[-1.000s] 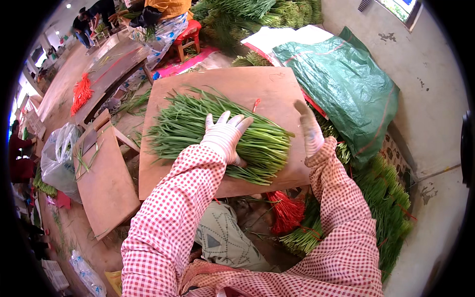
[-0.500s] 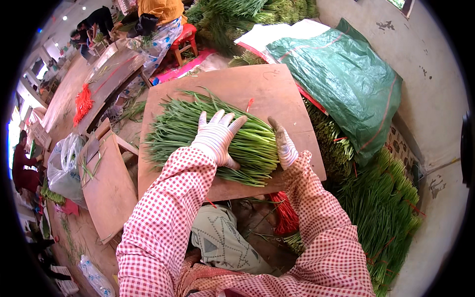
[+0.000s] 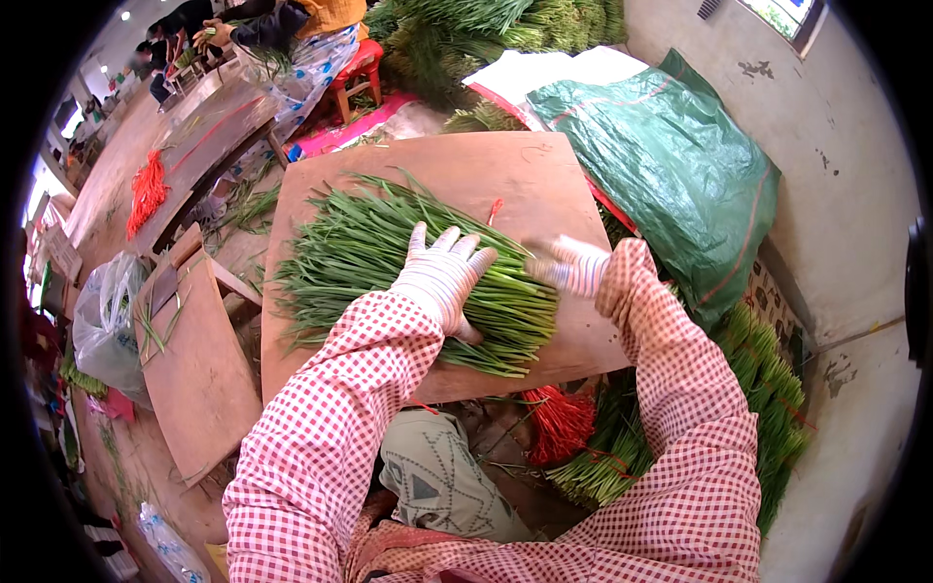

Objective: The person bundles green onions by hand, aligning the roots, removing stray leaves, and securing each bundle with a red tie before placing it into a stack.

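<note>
A thick sheaf of garlic chives [image 3: 360, 243] lies across a brown wooden board [image 3: 525, 160], leafy tips to the left and pale stalk ends to the right. My left hand [image 3: 442, 277], in a white striped glove, rests on top of it with the fingers spread. Just off the stalk ends, at the upper right of the sheaf, is my right hand [image 3: 575, 264], also gloved. Its fingers point left, stretched out but blurred, and I cannot tell whether they touch the stalks. A short red tie [image 3: 495, 211] shows at the sheaf's far edge.
To the right, a green woven sheet [image 3: 661, 165] covers stacked chives. More tied bundles [image 3: 763, 389] lie below it. Red ties [image 3: 559, 425] hang under the board's near edge. On the left stand a smaller board [image 3: 199, 369] and a plastic bag [image 3: 115, 321]. People work at the far left.
My right hand has swung up and outward from the stalk ends, turning its fingers to the left. My left hand has shifted slightly right and stays on the chives.
</note>
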Demonstrator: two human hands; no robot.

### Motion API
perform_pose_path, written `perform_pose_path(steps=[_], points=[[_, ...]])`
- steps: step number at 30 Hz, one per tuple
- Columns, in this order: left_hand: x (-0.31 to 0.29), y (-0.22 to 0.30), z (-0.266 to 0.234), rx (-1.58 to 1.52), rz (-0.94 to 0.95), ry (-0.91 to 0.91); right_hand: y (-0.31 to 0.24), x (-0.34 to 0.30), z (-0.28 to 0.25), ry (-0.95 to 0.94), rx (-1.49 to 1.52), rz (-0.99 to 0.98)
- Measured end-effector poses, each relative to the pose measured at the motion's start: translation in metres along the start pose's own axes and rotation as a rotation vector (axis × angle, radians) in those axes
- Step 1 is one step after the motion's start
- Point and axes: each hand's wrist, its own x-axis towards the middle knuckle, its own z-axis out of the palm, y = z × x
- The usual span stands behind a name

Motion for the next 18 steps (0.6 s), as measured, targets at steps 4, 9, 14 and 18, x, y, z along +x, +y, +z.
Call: perform_pose_path(steps=[4,9,14,18], points=[[0.000,0.004,-0.005,-0.062,-0.006,0.012,0.011,0.040,-0.003,0.117,0.314,0.123],[0.000,-0.002,0.010,-0.192,-0.082,0.103,-0.036,0.053,0.011,-0.148,0.069,0.079],[-0.005,-0.006,0.022,-0.253,-0.151,0.226,-0.090,0.039,0.015,-0.274,-0.309,0.285],[0.002,-0.012,0.001,-0.296,-0.076,0.026,-0.077,0.037,0.022,-0.156,-0.369,0.228]])
